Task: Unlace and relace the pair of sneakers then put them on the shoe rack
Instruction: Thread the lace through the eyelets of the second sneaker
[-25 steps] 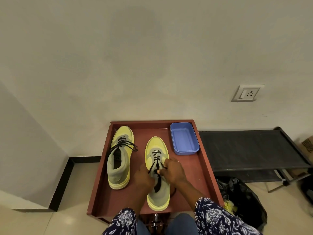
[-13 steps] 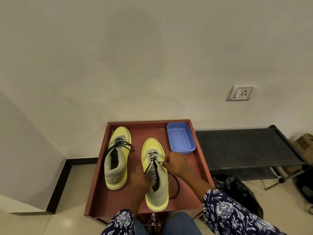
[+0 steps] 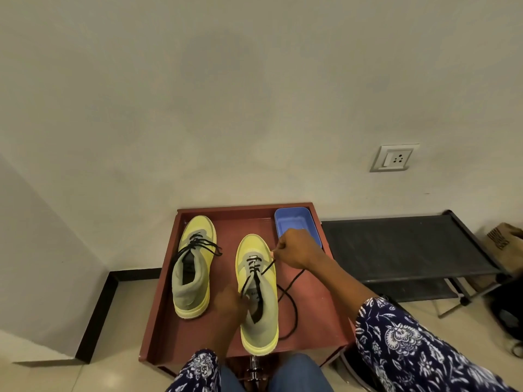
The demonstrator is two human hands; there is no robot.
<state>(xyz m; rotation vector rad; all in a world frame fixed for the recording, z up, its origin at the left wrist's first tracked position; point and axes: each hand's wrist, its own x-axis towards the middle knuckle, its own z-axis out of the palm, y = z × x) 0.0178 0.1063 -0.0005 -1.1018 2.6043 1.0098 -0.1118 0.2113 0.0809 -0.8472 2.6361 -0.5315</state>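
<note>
1. Right hand (image 3: pixel 294 247) raised near the counter's (image 3: pixel 319 312) far right corner, fingers pinching the black lace (image 3: pixel 266 268) pulled taut from the near sneaker (image 3: pixel 259 292).
2. Left hand (image 3: pixel 230 305) at that sneaker's left side by the collar, blurred; fingers seem to pinch the lace's other strand, can't tell for sure.
3. Slack lace loops on the counter just right of the sneaker.
4. Second sneaker (image 3: pixel 194 267), laced, near the left edge.
5. Blue tray (image 3: pixel 294 222) in the far right corner.
6. Black shoe rack (image 3: pixel 407 244) right of the counter.

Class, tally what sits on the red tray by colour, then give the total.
Yellow-green sneakers: 2, left one and right one
Blue tub: 1
Total on the red tray: 3
</note>
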